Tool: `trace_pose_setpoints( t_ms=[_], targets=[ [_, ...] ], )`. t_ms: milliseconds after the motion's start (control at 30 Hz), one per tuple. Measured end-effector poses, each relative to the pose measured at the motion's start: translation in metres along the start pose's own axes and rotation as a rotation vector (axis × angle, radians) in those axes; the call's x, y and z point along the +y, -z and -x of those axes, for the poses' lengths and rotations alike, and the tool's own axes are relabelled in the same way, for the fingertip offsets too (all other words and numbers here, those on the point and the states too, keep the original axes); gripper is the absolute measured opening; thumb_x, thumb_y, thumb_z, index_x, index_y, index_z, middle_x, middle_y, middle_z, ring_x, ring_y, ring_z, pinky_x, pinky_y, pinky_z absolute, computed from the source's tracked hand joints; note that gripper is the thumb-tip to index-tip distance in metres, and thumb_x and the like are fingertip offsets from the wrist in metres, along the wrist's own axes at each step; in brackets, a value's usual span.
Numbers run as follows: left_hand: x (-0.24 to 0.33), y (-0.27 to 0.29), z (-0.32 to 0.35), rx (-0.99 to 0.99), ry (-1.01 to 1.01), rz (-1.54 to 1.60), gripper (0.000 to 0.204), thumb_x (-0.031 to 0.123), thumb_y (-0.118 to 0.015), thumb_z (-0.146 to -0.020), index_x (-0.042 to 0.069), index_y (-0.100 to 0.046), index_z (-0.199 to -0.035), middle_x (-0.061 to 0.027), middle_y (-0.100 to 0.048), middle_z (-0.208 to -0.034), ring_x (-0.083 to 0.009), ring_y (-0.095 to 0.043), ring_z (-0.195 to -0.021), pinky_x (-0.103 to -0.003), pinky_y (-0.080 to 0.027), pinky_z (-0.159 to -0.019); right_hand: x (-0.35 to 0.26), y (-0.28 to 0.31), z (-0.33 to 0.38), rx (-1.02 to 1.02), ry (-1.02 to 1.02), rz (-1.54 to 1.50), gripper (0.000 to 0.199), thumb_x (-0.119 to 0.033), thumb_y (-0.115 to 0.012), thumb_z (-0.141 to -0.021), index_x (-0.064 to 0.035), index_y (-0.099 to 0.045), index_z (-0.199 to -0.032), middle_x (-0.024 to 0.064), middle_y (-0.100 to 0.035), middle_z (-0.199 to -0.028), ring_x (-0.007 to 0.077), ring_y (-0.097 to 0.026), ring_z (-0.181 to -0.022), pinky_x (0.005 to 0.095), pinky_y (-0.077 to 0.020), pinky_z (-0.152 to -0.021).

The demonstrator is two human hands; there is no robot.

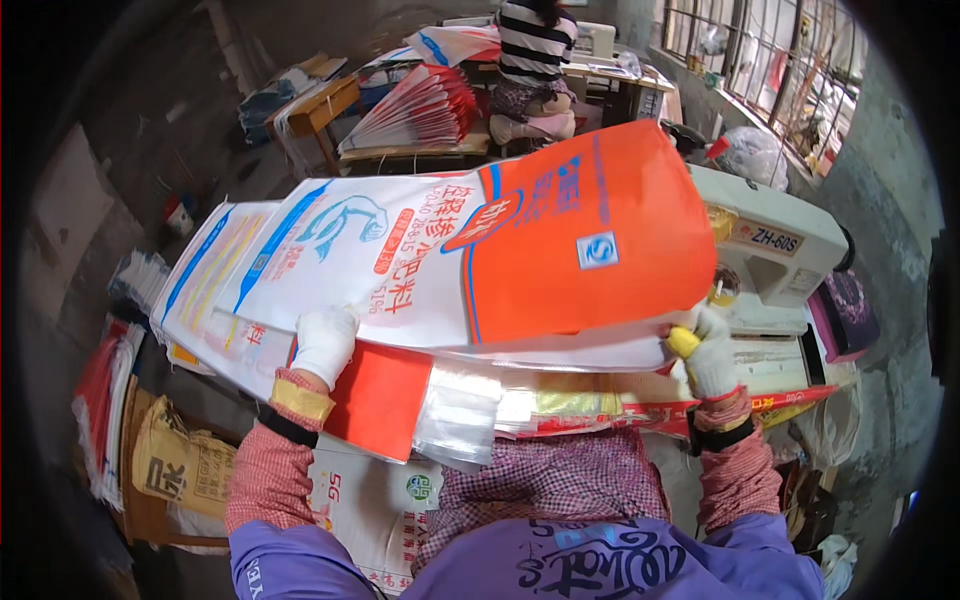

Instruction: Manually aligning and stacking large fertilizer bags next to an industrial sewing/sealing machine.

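Note:
A large white and orange printed sack point(430, 260) spreads flat across the middle of the view, its orange end tilted up at the right. My left hand point(325, 345), in a white glove, is closed on the sack's near edge, left of the middle. At the near right corner, my right hand point(708, 355) pinches the edge; its glove is white with a yellow fingertip cover. More white sacks point(200, 290) lie beneath and to the left. Below my left hand lies a red-orange sheet point(378, 400) with a clear plastic bag point(458, 412) next to it.
A white sewing machine point(785, 240) stands right of the sack, with a dark purple box point(843, 312) beyond it. Ahead, a person in a striped top point(537, 45) sits near a fanned stack of red and white sacks point(415, 108). A yellow sack point(180, 465) lies at lower left.

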State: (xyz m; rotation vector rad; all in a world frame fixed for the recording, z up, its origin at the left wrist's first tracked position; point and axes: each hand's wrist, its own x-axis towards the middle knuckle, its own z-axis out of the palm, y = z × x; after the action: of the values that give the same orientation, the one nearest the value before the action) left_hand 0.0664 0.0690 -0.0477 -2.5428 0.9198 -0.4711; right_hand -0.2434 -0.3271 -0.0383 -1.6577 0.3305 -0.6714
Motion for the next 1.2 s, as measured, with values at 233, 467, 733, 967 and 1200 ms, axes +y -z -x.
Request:
trace_pose_setpoints(
  t_ms=[233, 467, 733, 967, 1200],
  targets=[
    [-0.053, -0.020, 0.120, -0.014, 0.360, 0.488, 0.017, 0.004, -0.057, -0.078, 0.003, -0.067, -0.092, -0.0157, -0.068, -0.090, -0.0282, -0.067, -0.085, -0.038, -0.052, -0.075, 0.069, -0.041, 0.008, -0.028, -0.308, -0.317, 0.028, 0.011, -0.059, -0.078, -0.0019, -0.066, -0.102, 0.0026, -0.066, -0.089, 0.0106, -0.059, -0.073, 0.0245, -0.0474, -0.064],
    [-0.170, -0.109, 0.226, 0.552, 0.849, 1.206, 0.038, -0.002, -0.056, -0.088, -0.007, -0.048, -0.125, -0.0168, -0.054, -0.123, -0.0229, -0.053, -0.112, -0.032, -0.045, -0.096, 0.053, -0.001, 0.022, 0.018, -0.340, -0.483, 0.031, 0.006, -0.059, -0.078, -0.0013, -0.066, -0.107, 0.0051, -0.068, -0.096, 0.0138, -0.063, -0.081, 0.0259, -0.0511, -0.069],
    [-0.202, -0.099, 0.175, 0.324, 0.843, 0.545, 0.071, 0.011, -0.074, -0.073, -0.003, -0.038, -0.132, -0.0197, -0.047, -0.130, -0.0294, -0.046, -0.119, -0.038, -0.042, -0.097, 0.030, 0.034, 0.037, -0.176, -0.417, 0.318, 0.008, -0.016, -0.066, -0.079, -0.0088, -0.065, -0.083, 0.0025, -0.063, -0.072, 0.0119, -0.056, -0.061, 0.0285, -0.0454, -0.053],
    [-0.091, 0.162, 0.045, 0.687, 0.461, 1.168, 0.034, 0.004, -0.069, -0.075, -0.004, -0.056, -0.105, -0.0157, -0.060, -0.103, -0.0250, -0.057, -0.091, -0.036, -0.052, -0.075, 0.010, 0.005, 0.031, -0.337, -0.168, 0.575, 0.015, -0.032, -0.069, -0.076, -0.0195, -0.073, -0.084, 0.0044, -0.068, -0.076, 0.0216, -0.066, -0.071, 0.0357, -0.0502, -0.063],
    [0.129, 0.170, 0.017, 0.150, -1.040, 0.745, 0.013, 0.002, -0.062, -0.074, -0.001, -0.050, -0.077, -0.0198, -0.059, -0.119, -0.0352, -0.059, -0.100, -0.041, -0.048, -0.078, 0.003, -0.075, 0.009, -0.592, -0.171, 0.871, 0.033, -0.041, -0.059, -0.080, -0.0141, -0.068, -0.096, 0.0107, -0.068, -0.087, 0.0326, -0.067, -0.082, 0.0433, -0.0525, -0.071]
  ],
)
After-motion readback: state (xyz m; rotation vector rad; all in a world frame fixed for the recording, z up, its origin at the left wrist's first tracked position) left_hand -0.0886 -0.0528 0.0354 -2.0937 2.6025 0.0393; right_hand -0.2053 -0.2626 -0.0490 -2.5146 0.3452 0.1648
